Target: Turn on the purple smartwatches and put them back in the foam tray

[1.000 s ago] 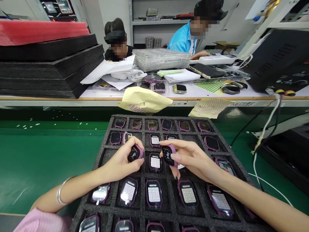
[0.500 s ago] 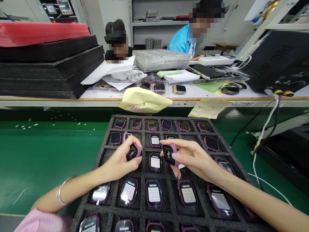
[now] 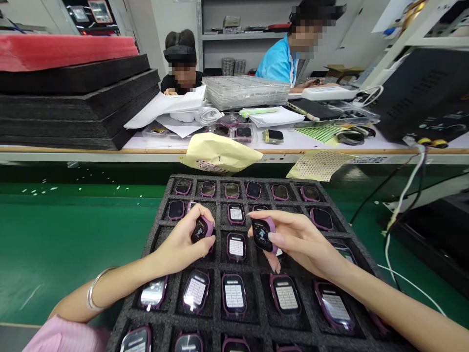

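Observation:
A black foam tray [image 3: 216, 274] with square compartments holds several purple-framed smartwatches, many showing white grids on their screens. Above its left part, my left hand [image 3: 186, 239] is closed on a purple watch [image 3: 200, 230] whose dark screen shows a small pale figure. My right hand [image 3: 296, 239] grips another purple watch [image 3: 262, 234] by its edge between thumb and fingers, over the middle right of the tray. This screen is also dark with a pale bluish figure. The two held watches are apart. Both hands hide parts of the compartments beneath them.
Beyond the tray, a shelf edge [image 3: 154, 157] carries a black foam stack [image 3: 73, 107], clear plastic trays [image 3: 245, 90], papers and a yellow-green watch [image 3: 273, 136]. Cables [image 3: 395, 220] hang at the right. Two people are behind the shelf.
My right hand has shifted slightly right with its watch. My left hand stays almost in place. The person at the back left has raised their head a little.

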Motion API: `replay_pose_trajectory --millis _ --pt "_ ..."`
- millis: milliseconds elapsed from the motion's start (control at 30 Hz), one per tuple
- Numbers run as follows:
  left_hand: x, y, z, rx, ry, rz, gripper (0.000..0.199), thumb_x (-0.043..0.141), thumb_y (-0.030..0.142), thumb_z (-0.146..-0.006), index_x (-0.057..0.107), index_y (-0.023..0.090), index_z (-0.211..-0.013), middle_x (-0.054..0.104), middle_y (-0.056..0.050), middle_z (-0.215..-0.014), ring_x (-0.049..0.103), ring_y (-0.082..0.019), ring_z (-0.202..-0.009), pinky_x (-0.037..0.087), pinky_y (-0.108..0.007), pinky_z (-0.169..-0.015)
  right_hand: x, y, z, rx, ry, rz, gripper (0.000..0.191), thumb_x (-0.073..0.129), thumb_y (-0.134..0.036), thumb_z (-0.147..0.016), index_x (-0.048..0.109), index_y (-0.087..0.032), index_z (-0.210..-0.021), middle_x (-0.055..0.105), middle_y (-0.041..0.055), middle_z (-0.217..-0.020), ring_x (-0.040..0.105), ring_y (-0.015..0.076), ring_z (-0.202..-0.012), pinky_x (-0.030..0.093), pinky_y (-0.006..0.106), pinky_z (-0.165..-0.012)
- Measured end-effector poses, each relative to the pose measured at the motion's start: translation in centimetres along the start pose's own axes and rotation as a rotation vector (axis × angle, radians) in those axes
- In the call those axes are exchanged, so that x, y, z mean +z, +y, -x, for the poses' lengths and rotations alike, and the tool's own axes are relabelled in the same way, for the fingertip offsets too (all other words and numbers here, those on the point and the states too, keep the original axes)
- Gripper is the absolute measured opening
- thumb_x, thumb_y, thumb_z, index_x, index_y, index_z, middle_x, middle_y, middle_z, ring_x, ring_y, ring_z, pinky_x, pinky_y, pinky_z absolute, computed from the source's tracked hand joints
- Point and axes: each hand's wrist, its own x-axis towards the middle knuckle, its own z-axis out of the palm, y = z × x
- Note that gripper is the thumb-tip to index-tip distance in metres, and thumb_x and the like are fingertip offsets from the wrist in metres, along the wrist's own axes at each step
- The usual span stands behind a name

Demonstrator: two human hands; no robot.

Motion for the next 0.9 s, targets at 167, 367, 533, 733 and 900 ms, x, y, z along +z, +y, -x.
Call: replay_pose_trajectory --millis 167,367,533,733,900 --pt "0.0 -0.1 0.0 0.012 0.004 0.036 0.016 0.056 0.015 -0.085 0.043 0.021 -0.093 0.041 0.003 -0.083 0.036 -0.005 -0.052 0.033 -0.018 -0.045 0.2 -0.1 0.1 -0.017 0.018 0.001 0.034 0.074 -0.029 -0.082 0.068 -0.017 -0.113 0.068 0.0092 -0.093 0.062 0.013 -0.049 0.051 0.024 -0.046" --pt "0.0 -0.1 0.0 0.026 0.038 0.033 0.015 0.057 0.017 -0.085 0.044 0.021 -0.092 0.042 0.003 -0.081 0.037 -0.005 -0.051 0.033 -0.017 -0.043 0.0 0.0 0.1 0.016 0.004 0.003 0.038 0.073 -0.028 -0.083 0.065 -0.016 -0.118 0.068 0.0079 -0.084 0.062 0.014 -0.049 0.051 0.025 -0.046" --pt "0.1 0.2 -0.1 -0.163 -0.044 0.074 0.022 0.06 0.027 -0.086 0.041 0.022 -0.095 0.044 0.005 -0.08 0.041 -0.002 -0.04 0.034 -0.016 -0.036 0.4 0.3 -0.2 0.093 0.023 -0.028 0.044 0.067 -0.026 -0.087 0.055 -0.014 -0.128 0.068 0.0113 -0.093 0.068 0.0181 -0.06 0.054 0.027 -0.054" --pt "0.3 -0.1 -0.7 -0.299 -0.177 0.288 0.028 0.055 0.027 -0.087 0.047 0.018 -0.111 0.056 -0.002 -0.083 0.06 -0.014 -0.069 0.049 -0.026 -0.061 0.6 0.8 -0.5 0.115 0.026 -0.037 0.039 0.064 -0.025 -0.086 0.053 -0.017 -0.123 0.064 0.0097 -0.099 0.068 0.0192 -0.069 0.055 0.028 -0.054" --pt "0.4 -0.2 -0.6 -0.294 -0.154 0.422 0.037 0.053 0.019 -0.083 0.051 0.019 -0.12 0.057 -0.008 -0.108 0.058 -0.022 -0.099 0.052 -0.04 -0.086 0.4 1.1 -0.4 0.086 0.043 0.069 0.046 0.065 -0.025 -0.086 0.049 -0.017 -0.129 0.065 0.0106 -0.101 0.068 0.0194 -0.066 0.056 0.027 -0.051"
